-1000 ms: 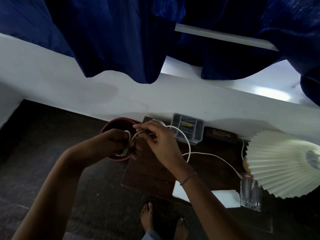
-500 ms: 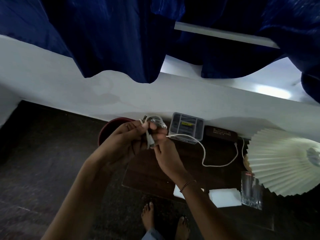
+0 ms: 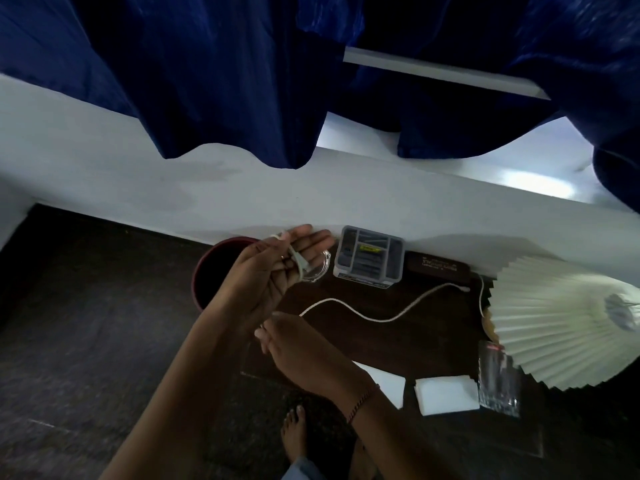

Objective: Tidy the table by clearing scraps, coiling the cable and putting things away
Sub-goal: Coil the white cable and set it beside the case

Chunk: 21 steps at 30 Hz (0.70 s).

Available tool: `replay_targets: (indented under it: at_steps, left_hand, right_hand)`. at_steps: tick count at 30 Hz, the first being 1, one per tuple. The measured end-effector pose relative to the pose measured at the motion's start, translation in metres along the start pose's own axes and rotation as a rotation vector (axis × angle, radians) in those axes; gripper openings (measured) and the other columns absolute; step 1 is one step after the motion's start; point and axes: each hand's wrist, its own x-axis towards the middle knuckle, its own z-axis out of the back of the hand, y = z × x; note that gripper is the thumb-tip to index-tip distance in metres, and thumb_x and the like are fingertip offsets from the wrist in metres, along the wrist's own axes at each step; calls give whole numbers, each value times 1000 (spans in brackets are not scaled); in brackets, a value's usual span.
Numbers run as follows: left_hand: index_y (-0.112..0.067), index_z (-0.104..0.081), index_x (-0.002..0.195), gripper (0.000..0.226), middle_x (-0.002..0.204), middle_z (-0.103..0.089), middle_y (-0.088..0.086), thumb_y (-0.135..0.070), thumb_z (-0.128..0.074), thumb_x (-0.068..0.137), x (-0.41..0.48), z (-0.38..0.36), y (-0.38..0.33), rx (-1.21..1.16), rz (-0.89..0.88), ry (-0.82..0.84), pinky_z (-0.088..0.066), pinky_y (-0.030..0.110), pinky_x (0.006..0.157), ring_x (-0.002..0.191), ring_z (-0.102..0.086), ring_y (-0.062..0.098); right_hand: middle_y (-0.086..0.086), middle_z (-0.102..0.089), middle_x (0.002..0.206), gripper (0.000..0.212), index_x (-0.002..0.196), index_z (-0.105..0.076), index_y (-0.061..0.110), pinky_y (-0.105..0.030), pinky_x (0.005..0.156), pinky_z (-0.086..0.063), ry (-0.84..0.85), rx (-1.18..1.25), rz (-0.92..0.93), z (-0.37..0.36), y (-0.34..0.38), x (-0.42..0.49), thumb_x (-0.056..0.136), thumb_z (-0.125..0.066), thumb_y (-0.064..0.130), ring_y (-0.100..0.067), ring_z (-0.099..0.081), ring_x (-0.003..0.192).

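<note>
Cable (image 3: 381, 320) coils in upturned left hand (image 3: 277, 268), right hand (image 3: 294, 344) pinching

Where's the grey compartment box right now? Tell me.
Head view, centre: the grey compartment box sits against the white wall, between the left hand and a dark flat case.
</note>
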Motion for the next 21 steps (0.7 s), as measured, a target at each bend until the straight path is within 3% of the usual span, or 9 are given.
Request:
replay_targets:
  at_steps: [2,6,11,15,18,21]
  left_hand:
    - [-2,-55,107,33,102,-72,14,-12,-25,98,4,17,-6,20,-35,-39,-51,35,92,103,-67,25]
    - [0,-58,105,33,101,-73,15,-8,-26,97,7,38,-9,49,-24,-73,-52,34,91,100,-68,26]
    - [2,-59,101,35,92,-74,14,-11,-26,98,11,40,-7,142,133,-68,-56,32,80,88,-72,21]
    - [4,-60,98,32,77,-75,10,-8,-30,98,11,29,0,254,242,-16,-59,23,63,71,-72,15]
    - [1,-65,82,36,59,-69,7,-3,-32,97,11,25,7,378,277,24,-51,16,48,51,-65,8]
    - [6,-59,87,27,67,-69,11,-3,-36,95,14,24,10,505,333,75,-55,19,55,59,-68,13]
  right_hand:
    - [-20,-61,109,25,107,-60,1,-25,79,-38,-47,-2,28,5,4,-4,93,-39,2,-29,-57,100]
    - [-16,-61,112,27,114,-58,4,-38,87,-46,-175,-65,37,19,2,-5,92,-42,6,-28,-56,102]
    - [-12,-64,105,23,108,-63,5,-40,86,-48,-240,-123,-17,39,-6,-5,91,-48,8,-25,-60,97]
    - [-8,-68,102,20,104,-68,10,-32,84,-48,-236,-160,-27,59,-11,-9,89,-54,12,-19,-62,93]
    - [-7,-69,103,21,103,-69,14,-32,85,-46,-237,-227,-29,69,-14,-7,86,-59,20,-20,-62,95]
    - [-6,-68,101,21,102,-70,15,-32,82,-47,-238,-266,-28,76,-18,-3,83,-63,22,-20,-62,92]
